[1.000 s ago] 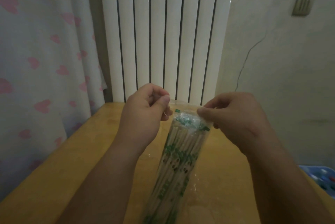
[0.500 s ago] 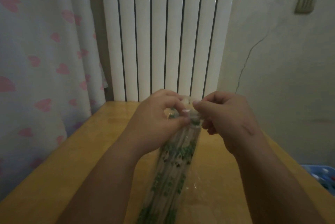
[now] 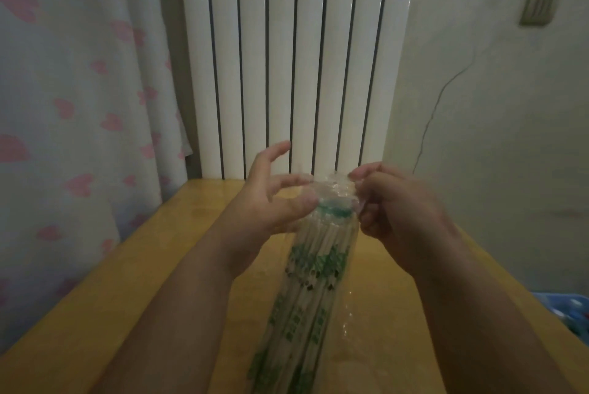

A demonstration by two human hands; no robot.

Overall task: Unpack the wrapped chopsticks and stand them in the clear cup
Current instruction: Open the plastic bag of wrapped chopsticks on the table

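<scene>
Your chopstick pack [image 3: 306, 291] runs lengthwise away from you; your right hand [image 3: 395, 202] pinches its far wrapper end, your left hand [image 3: 271, 199] spread loose beside it.

Both forearms are bare to the frame's edge, with seemingly no sleeves, rings or watch on the hands [image 3: 334, 199].

Chopstick bundle [image 3: 314, 269] upright over the table [image 3: 134, 272], between both hands (radiator [image 3: 296, 59] behind, curtain [image 3: 79, 91] left).
</scene>
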